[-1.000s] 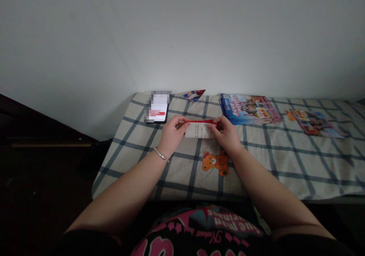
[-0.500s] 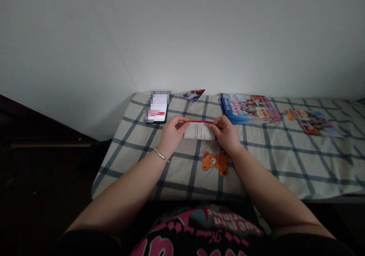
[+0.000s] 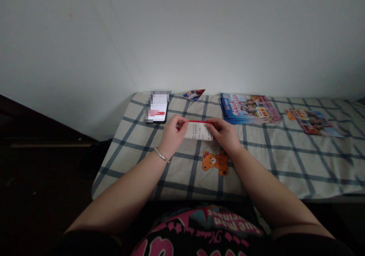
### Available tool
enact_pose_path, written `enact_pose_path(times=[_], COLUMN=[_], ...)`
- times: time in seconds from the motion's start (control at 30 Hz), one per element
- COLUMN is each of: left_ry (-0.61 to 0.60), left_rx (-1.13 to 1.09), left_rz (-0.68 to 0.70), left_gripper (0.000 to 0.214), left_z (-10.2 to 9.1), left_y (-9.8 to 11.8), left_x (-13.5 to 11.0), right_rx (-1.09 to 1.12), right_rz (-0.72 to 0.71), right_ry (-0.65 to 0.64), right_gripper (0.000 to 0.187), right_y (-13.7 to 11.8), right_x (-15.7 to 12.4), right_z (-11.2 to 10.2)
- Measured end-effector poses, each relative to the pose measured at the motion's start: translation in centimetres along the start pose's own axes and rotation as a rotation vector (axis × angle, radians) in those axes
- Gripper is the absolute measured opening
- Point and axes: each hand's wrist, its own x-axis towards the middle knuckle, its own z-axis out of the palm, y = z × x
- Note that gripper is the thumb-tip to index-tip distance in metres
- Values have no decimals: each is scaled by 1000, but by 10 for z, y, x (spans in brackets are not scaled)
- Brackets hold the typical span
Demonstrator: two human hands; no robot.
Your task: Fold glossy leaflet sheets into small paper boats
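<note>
A folded sheet of printed paper [image 3: 196, 131], white with dark text and a red top edge, is stretched between my two hands above the checked cloth. My left hand [image 3: 173, 132] pinches its left end, thumb toward me. On the opposite side, my right hand [image 3: 225, 134] grips the right end, its thumb lying on the white face and its fingers behind the red edge. The far side of the paper is hidden from me.
A lit phone [image 3: 158, 107] lies to the left. Near the wall sits a small folded paper piece [image 3: 194, 94]. Right of it is a stack of colourful flyers [image 3: 248, 108], with another flyer [image 3: 315, 123] farther right. A checked cloth [image 3: 137, 161] with printed bears covers the surface.
My right hand has slid slightly left along the paper's top edge, and its fingers now reach farther over it. My left hand stays nearly in place.
</note>
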Motion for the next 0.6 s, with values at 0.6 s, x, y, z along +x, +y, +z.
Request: enact_pose_path(times=[0.6], left_ry=[-42], left_rx=[162], left_rz=[245], left_gripper=[3], left_z=[3], left_y=[9], left_x=[-8], right_rx=[-231], right_rz=[-188], right_ry=[-44], right_gripper=[17], right_y=[-14], right_x=[2], right_z=[6])
